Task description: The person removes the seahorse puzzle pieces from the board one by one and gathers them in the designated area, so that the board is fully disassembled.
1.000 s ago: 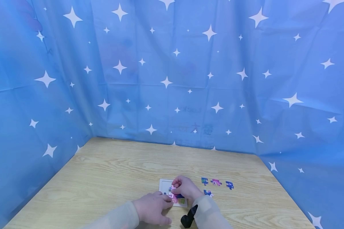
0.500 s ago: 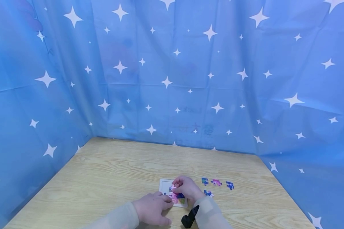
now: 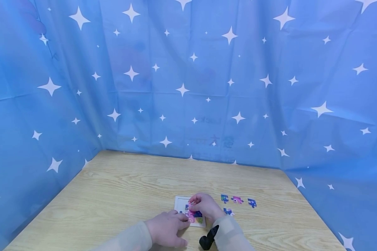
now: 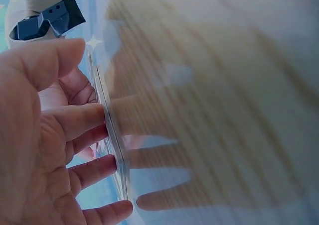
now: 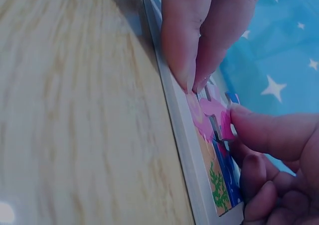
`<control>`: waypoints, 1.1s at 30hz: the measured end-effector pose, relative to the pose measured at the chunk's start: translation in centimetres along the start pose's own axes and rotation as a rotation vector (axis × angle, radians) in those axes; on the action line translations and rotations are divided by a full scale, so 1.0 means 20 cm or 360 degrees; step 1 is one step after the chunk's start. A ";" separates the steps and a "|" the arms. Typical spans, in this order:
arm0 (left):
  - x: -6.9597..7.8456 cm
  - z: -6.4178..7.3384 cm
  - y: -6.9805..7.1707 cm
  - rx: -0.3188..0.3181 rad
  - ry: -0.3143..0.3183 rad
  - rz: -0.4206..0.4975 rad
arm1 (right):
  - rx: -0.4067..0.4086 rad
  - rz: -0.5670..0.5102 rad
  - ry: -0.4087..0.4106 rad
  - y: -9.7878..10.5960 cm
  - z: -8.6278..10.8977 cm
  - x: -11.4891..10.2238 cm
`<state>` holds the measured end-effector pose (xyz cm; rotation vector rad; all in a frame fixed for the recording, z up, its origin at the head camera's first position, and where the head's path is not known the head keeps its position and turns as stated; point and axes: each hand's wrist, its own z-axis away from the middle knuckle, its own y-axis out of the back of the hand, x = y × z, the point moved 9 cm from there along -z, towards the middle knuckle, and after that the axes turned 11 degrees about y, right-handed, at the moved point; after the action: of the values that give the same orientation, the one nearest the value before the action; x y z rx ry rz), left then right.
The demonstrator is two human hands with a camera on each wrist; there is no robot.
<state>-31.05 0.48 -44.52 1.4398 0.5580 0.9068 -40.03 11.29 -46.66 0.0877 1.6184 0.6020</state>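
Note:
A puzzle tray with a pale rim lies near the table's front, partly filled with pink, blue and green pieces. My left hand rests at its near-left side, and in the left wrist view the extended fingers touch the tray's edge. Over the tray, my right hand pinches a pink puzzle piece between thumb and finger. In the right wrist view that piece is slightly tilted against the pieces below. Left fingertips press close beside it. The right hand covers part of the tray.
Several loose puzzle pieces lie right of the tray, among them a pink piece with an eye and a blue piece. A black device sits on the right wrist. A blue starry curtain borders the wooden table.
The pink piece in my right hand has shifted slightly and sits a little lower over the tray. My left hand has barely moved, and the loose pieces stay put.

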 end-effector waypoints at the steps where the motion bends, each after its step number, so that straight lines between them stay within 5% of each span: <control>1: 0.00 0.00 0.00 -0.0007 0.0006 0.0007 | 0.0001 -0.0004 -0.0002 0.00 0.00 0.00; 33: 0.00 0.00 0.01 -0.0008 0.0039 0.0003 | -0.0074 -0.0018 0.0043 0.03 -0.01 0.02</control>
<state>-31.10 0.54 -44.33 1.4266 0.5726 0.9279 -40.46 11.84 -46.69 0.0360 1.6290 0.6339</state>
